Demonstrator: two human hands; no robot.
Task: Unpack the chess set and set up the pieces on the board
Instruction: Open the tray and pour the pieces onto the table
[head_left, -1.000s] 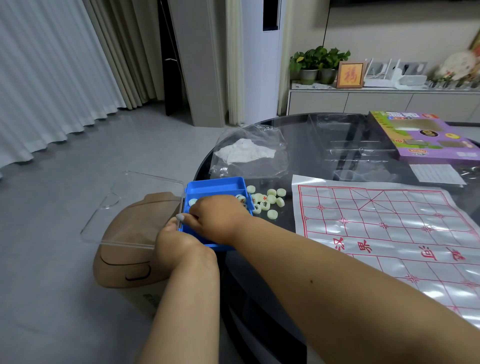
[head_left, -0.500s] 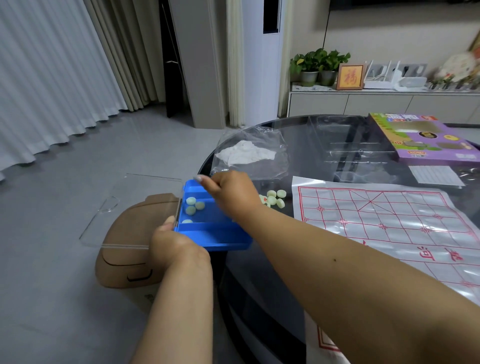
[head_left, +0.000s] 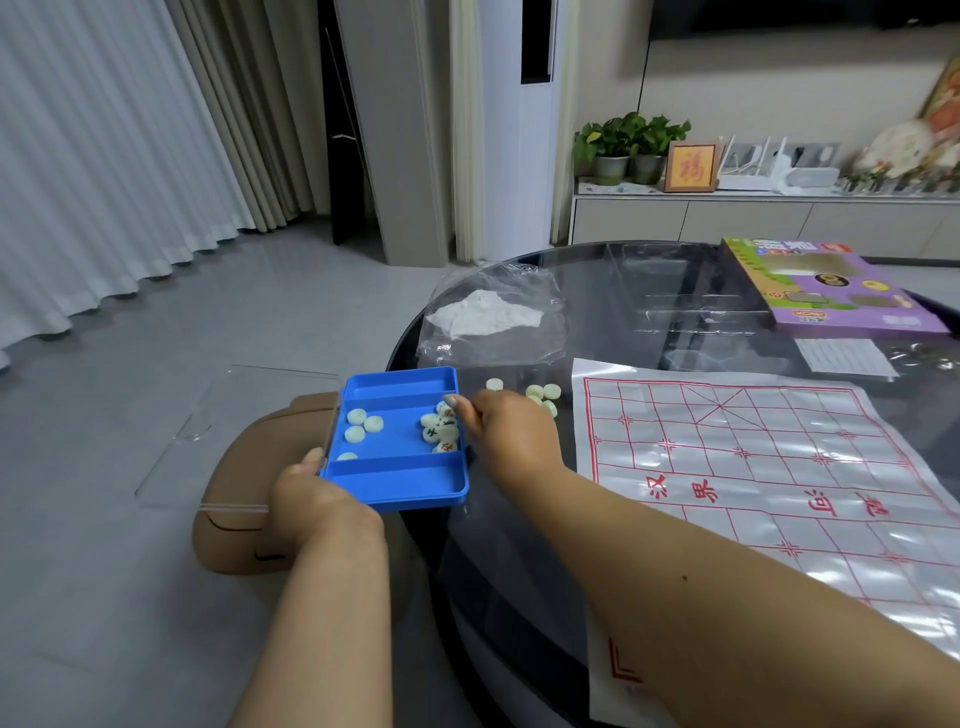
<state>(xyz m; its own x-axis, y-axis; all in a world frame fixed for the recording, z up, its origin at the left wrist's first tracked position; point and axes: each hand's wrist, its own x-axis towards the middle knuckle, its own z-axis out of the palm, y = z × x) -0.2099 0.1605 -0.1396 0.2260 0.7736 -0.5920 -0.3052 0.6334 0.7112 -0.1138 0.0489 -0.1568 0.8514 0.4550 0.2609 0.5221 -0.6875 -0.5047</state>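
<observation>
Starting at the far left, a clear lid (head_left: 208, 431) hangs open from the blue tray (head_left: 400, 486), so transparent that only its edges and a finger notch show against the floor. Beneath it sits a tan stool (head_left: 244, 525), partly covered by the left hand (head_left: 306, 499). That hand grips the tray's near left corner, thumb on the rim; the other fingers curl underneath and are hidden. The tray juts over the edge of the dark glass surface (head_left: 519, 597). In its middle compartment lie pale round chess pieces (head_left: 363, 425) on the left and a cluster with red or black characters on the right; one more is half cut off by the divider. The right hand (head_left: 511, 431) reaches to that right cluster, fingers bent, one fingertip touching the pieces; whether it actually pinches one cannot be told. Behind the hand, loose pieces (head_left: 543, 391) lie on the surface, some hidden by the knuckles. Further back sits a crumpled plastic bag (head_left: 493, 317). To the right spreads the glossy board sheet (head_left: 779, 467), its near corner covered by the forearm, glare blurring some lines. A purple box (head_left: 831, 291) lies beyond.
</observation>
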